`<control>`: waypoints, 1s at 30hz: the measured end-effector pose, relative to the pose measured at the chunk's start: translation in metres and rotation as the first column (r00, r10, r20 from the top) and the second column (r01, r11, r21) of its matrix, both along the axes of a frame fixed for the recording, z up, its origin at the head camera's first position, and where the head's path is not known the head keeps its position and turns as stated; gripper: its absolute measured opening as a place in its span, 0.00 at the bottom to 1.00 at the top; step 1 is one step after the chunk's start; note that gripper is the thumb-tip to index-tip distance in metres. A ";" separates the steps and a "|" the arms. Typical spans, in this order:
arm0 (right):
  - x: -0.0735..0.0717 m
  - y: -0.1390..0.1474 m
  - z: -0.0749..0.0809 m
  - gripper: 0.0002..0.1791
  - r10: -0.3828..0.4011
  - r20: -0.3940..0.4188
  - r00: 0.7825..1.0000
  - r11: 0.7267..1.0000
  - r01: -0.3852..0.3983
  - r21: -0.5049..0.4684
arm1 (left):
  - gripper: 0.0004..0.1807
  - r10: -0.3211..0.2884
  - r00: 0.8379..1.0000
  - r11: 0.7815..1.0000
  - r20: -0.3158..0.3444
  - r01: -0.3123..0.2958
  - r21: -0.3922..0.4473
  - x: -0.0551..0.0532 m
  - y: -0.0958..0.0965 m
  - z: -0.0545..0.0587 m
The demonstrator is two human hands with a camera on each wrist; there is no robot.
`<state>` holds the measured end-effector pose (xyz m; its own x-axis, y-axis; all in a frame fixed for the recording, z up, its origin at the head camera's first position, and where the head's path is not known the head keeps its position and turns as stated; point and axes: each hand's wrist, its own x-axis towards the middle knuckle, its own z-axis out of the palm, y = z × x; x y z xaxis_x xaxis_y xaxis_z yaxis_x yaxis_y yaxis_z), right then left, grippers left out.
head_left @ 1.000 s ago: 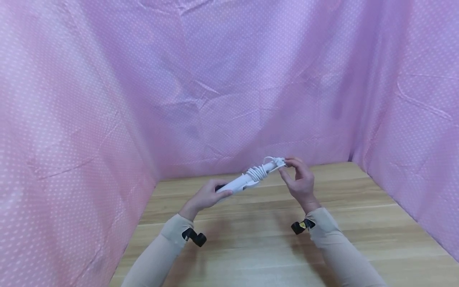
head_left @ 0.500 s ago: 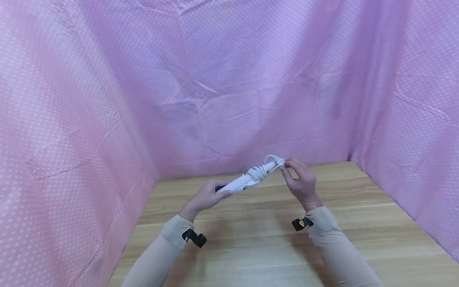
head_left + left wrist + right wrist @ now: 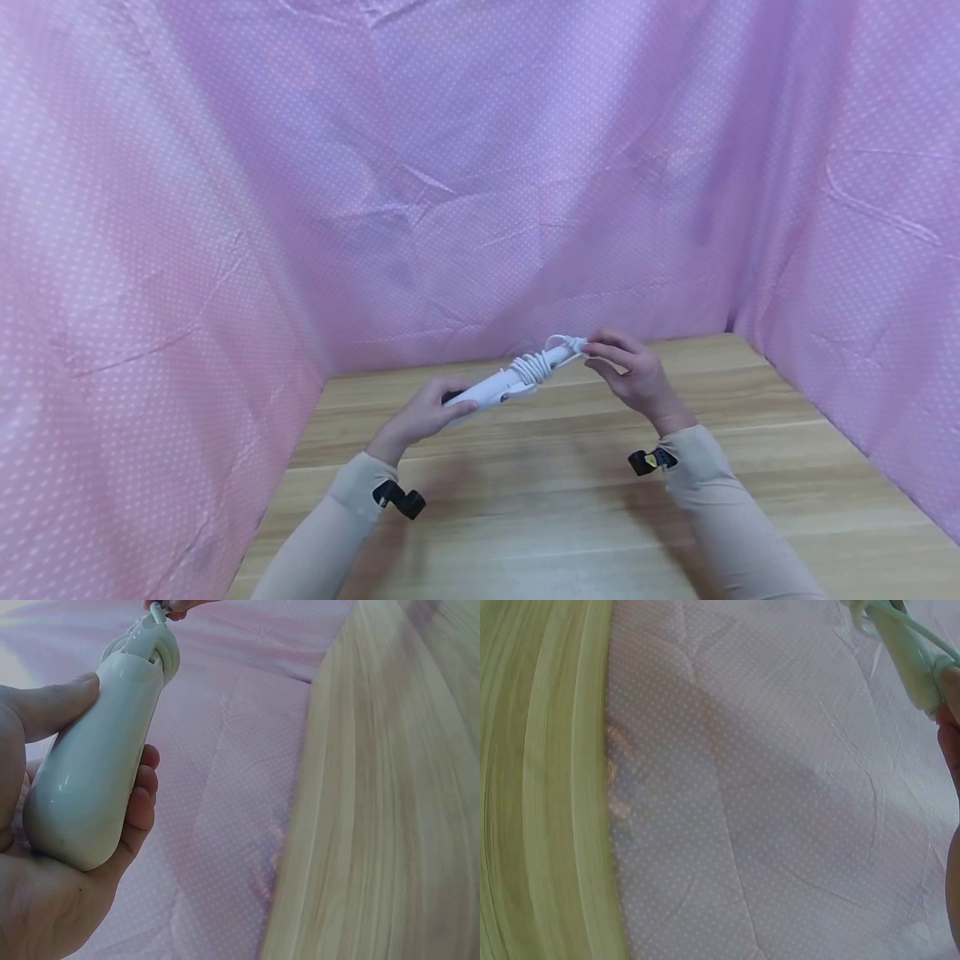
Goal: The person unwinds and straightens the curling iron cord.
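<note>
A long white appliance (image 3: pixel 491 388), its exact kind unclear, slants upward to the right above the table with a white cord (image 3: pixel 531 368) coiled round its narrower part. My left hand (image 3: pixel 429 411) grips the thick rounded end, thumb along one side and fingers round the other, as the left wrist view shows on the smooth body (image 3: pixel 94 761). At the far tip, my right hand (image 3: pixel 633 375) pinches the cord's knotted end with its fingertips. Only part of that right hand (image 3: pixel 949 697) shows in the right wrist view, against the tip, with a strand of cord crossing there.
Beneath both hands lies a light wood-grain table (image 3: pixel 525 508). Pink dotted cloth (image 3: pixel 465 267) hangs behind it and along both sides. Each wrist carries a small black camera on a strap.
The appliance's tip has dropped slightly and shifted left. My right wrist has moved a little to the right, and its fingers have changed position at the cord's end. The left hand keeps its grip.
</note>
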<state>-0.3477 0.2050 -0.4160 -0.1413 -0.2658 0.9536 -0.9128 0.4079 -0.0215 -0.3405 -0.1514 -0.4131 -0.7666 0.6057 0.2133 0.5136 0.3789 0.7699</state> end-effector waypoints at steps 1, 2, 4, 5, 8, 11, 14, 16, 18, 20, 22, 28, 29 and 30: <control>0.000 0.002 0.000 0.24 0.009 0.007 1.000 1.000 -0.009 0.021 | 0.16 -0.001 1.000 1.000 0.005 0.001 0.001 0.000 -0.001 0.000; 0.000 0.004 0.001 0.25 0.019 0.012 1.000 0.999 -0.019 0.032 | 0.15 -0.003 1.000 1.000 0.008 0.003 0.001 0.001 -0.001 0.000; 0.001 0.006 0.001 0.25 0.022 0.017 1.000 0.999 -0.023 0.044 | 0.16 -0.002 1.000 1.000 0.016 0.002 -0.006 0.001 -0.002 0.000; 0.000 0.007 0.000 0.25 0.024 0.018 1.000 0.999 -0.024 0.043 | 0.16 -0.001 1.000 1.000 0.017 0.001 -0.010 0.002 -0.002 0.000; -0.001 0.008 -0.002 0.25 0.037 0.026 0.999 0.999 -0.037 0.008 | 0.17 -0.007 1.000 1.000 0.023 0.007 -0.017 0.003 -0.001 0.001; -0.002 0.009 -0.004 0.25 0.056 0.032 0.998 0.998 -0.055 -0.036 | 0.17 -0.020 0.999 1.000 0.027 0.020 -0.015 0.004 -0.001 0.001; -0.003 0.009 -0.006 0.24 0.078 0.032 0.996 0.996 -0.077 -0.041 | 0.17 -0.039 0.999 0.999 0.023 0.040 -0.008 0.003 0.000 0.000; -0.002 0.010 -0.006 0.24 0.091 0.030 0.995 0.996 -0.090 -0.023 | 0.16 -0.057 0.998 0.998 0.019 0.057 -0.007 0.003 0.000 -0.001; -0.001 0.010 -0.005 0.25 0.097 0.028 0.995 0.995 -0.097 -0.002 | 0.16 -0.073 0.997 0.997 0.018 0.073 -0.004 0.002 0.000 -0.002; 0.001 0.010 -0.004 0.25 0.090 0.035 0.995 0.996 -0.091 0.019 | 0.16 -0.086 0.996 0.996 0.026 0.086 0.001 0.002 0.000 -0.003; 0.003 0.011 -0.004 0.25 0.079 0.043 0.996 0.996 -0.081 0.039 | 0.16 -0.090 0.995 0.996 0.035 0.090 0.007 0.002 -0.001 -0.003; 0.006 0.010 -0.004 0.19 0.045 0.027 0.999 0.997 -0.047 0.065 | 0.16 -0.097 0.993 0.995 0.064 0.097 -0.001 0.003 -0.001 -0.003; 0.005 0.009 -0.005 0.17 0.040 0.023 0.999 0.997 -0.042 0.059 | 0.16 -0.091 0.993 0.996 0.069 0.092 -0.005 0.003 -0.001 -0.003; 0.005 0.008 -0.005 0.13 0.035 0.018 0.999 0.998 -0.036 0.052 | 0.16 -0.088 0.994 0.996 0.070 0.088 -0.005 0.004 -0.001 -0.003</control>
